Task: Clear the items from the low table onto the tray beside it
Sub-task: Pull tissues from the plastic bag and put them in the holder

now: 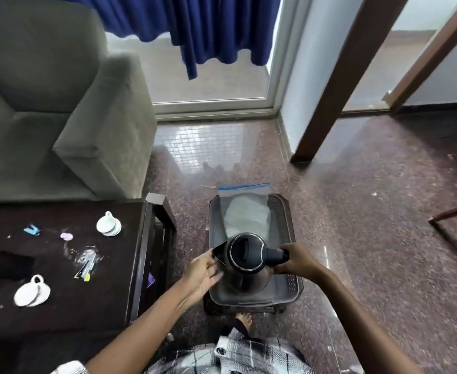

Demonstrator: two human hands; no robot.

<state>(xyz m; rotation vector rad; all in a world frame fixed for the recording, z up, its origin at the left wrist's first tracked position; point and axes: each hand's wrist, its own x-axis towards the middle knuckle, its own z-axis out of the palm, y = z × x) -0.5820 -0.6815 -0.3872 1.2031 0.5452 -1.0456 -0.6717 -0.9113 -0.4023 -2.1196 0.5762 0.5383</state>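
A steel electric kettle (245,268) with a black lid stands over the near half of the dark tray (293,286) on the floor. My right hand (294,261) is closed around the kettle's black handle. My left hand (204,273) presses against the kettle's left side by the spout. A clear zip bag (245,209) with white contents lies in the tray's far half. On the low dark table (92,300) at left remain two white cups on saucers (109,224) (32,291), a blue clip (32,229), a pink piece (66,236), sachets (87,268) and a black cloth (9,265).
A grey armchair (60,109) stands behind the table. Blue curtains (195,25) hang over a glass door at the back. A brown door frame (340,85) rises at right, and chair legs (454,209) reach in from the right edge. My foot (245,319) is just below the tray.
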